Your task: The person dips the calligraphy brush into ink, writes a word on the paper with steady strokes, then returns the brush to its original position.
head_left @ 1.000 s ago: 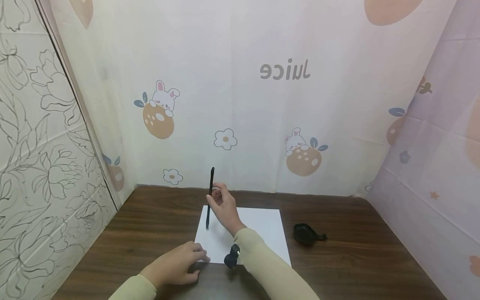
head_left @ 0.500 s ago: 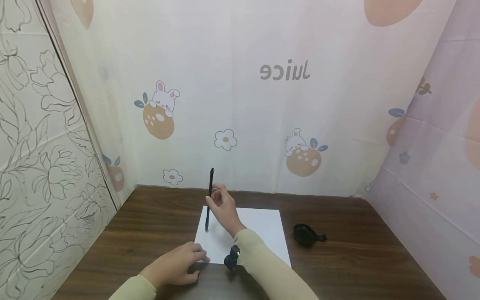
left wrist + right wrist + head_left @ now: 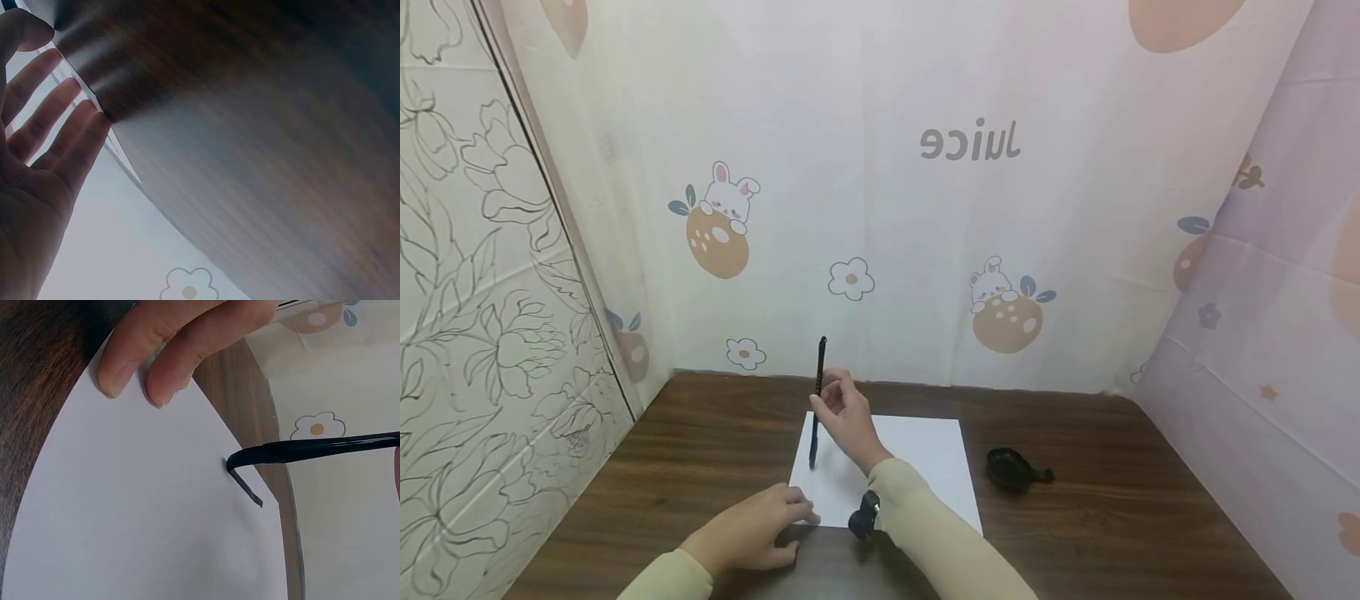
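My right hand (image 3: pixel 850 421) pinches a slim black calligraphy brush (image 3: pixel 815 437), held nearly upright over the left part of a white sheet of paper (image 3: pixel 917 458). In the right wrist view the bent tip of the brush (image 3: pixel 300 450) presses on the paper, at one end of a short dark stroke (image 3: pixel 249 489). My left hand (image 3: pixel 756 527) lies at the near left corner of the sheet, fingertips on the paper and fingers loosely extended. Two of its fingers (image 3: pixel 178 353) show at the top of the right wrist view. The left wrist view shows its palm (image 3: pixel 37 194).
A small black dish with a short handle (image 3: pixel 1011 469) sits on the wooden table (image 3: pixel 1112 517), right of the paper. Patterned cloth (image 3: pixel 880 208) hangs behind the table and at both sides. A small black camera (image 3: pixel 863 515) is strapped to my right wrist.
The brush has moved slightly toward me, its lower end sliding down the left part of the sheet. My left hand, the paper and the dish have stayed in place.
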Motion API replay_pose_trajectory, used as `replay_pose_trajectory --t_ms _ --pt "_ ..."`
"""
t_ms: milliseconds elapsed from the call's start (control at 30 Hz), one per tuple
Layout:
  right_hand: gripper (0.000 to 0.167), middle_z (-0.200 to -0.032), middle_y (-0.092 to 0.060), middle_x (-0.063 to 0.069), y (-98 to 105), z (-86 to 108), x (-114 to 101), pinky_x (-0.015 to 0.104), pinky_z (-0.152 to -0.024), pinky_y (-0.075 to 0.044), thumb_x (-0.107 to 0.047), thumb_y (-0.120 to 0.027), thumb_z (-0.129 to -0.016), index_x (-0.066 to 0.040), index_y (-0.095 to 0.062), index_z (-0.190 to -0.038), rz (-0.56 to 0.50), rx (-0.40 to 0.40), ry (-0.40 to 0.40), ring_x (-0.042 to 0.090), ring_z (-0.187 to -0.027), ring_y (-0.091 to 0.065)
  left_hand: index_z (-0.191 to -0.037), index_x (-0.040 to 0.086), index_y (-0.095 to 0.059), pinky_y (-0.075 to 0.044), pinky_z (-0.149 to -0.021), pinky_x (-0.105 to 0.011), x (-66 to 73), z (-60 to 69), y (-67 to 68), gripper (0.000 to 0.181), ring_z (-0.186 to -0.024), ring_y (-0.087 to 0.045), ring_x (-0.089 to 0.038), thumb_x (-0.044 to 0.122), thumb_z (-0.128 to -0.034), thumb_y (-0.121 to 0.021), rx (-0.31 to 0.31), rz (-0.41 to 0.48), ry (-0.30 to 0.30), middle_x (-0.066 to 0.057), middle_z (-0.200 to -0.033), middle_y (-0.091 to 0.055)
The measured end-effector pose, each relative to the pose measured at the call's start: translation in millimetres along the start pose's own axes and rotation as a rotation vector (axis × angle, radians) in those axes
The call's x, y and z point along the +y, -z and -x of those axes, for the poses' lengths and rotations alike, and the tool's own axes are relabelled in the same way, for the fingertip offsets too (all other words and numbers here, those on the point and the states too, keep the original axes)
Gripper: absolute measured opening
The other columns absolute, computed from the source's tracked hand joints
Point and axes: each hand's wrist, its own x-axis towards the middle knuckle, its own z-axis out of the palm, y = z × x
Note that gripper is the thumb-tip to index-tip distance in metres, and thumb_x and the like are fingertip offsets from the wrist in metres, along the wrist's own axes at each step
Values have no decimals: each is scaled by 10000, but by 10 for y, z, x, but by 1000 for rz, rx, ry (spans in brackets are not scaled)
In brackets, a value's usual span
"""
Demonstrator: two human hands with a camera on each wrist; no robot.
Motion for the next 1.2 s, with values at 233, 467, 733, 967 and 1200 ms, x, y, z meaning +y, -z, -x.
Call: replay_pose_trajectory --t_ms 233,467,733,967,1200 --pt "373 -943 -578 13 -8 -7 -1 269 -750 -513 -174 -643 -987 -219 -478 -1318 -10 5 11 162 -832 -587 -1120 160 -731 -514 -826 -258 -16 -6 -3 290 -938 -560 -65 200 -833 -735 3 -2 -2 56 -1064 -643" --pt "365 -925 -570 -30 -1 -6 -18 257 -734 -523 -162 -642 -984 -236 -470 -1297 14 -4 -9 114 -807 -588 -1124 166 -731 -515 -830 -257 -17 -12 2 286 -940 -560 -63 203 -840 -733 -10 2 9 59 -1071 -644" --pt "375 -918 -570 -23 -4 -8 -39 258 -735 -535 -151 -638 -983 -222 -465 -1307 24 -14 2 112 -800 -598 -1128 173 -731 -516 -838 -269 0 -19 28 290 -949 -565 -70 208 -840 -739 -27 13 28 62 -1077 -642" --pt "374 -907 -571 -33 -20 -16 -31 258 -703 -536 -149 -644 -979 -215 -478 -1309 36 -13 55 101 -772 -593 -1119 161 -730 -512 -827 -259 -17 -11 0 295 -944 -566 -73 199 -827 -743 2 -3 -1 53 -1069 -644" --pt "364 -896 -570 -36 -15 -35 -39 258 -683 -527 -140 -646 -976 -215 -491 -1296 38 4 83 102 -755 -582 -1120 166 -731 -517 -829 -265 -9 -4 -7 291 -950 -572 -77 201 -832 -744 3 5 1 50 -1077 -646"
